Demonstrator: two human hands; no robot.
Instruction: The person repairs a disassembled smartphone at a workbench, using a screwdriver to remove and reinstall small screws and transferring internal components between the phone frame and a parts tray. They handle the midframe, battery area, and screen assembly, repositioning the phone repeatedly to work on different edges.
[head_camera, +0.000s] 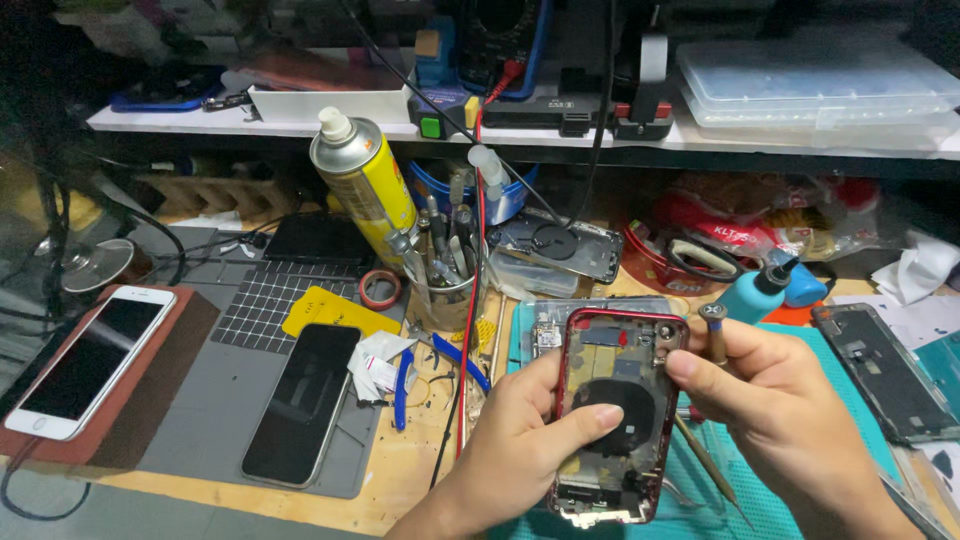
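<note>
Opened red phone housing held over the teal mat

Left hand grips the stripped red phone housing, thumb on its black coil; right hand pinches a screwdriver at the housing's top corner. Screen already off, parts remain inside. Tool cup and blue bottle crowd behind the housing; the teal mat below it has room

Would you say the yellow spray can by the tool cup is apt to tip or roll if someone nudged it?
Probably tippy: the spray can is tall, narrow and already leaning beside the tool cup. Once down, its round body would likely roll across the bench.

Red-framed phone housing, yellow spray can
</note>
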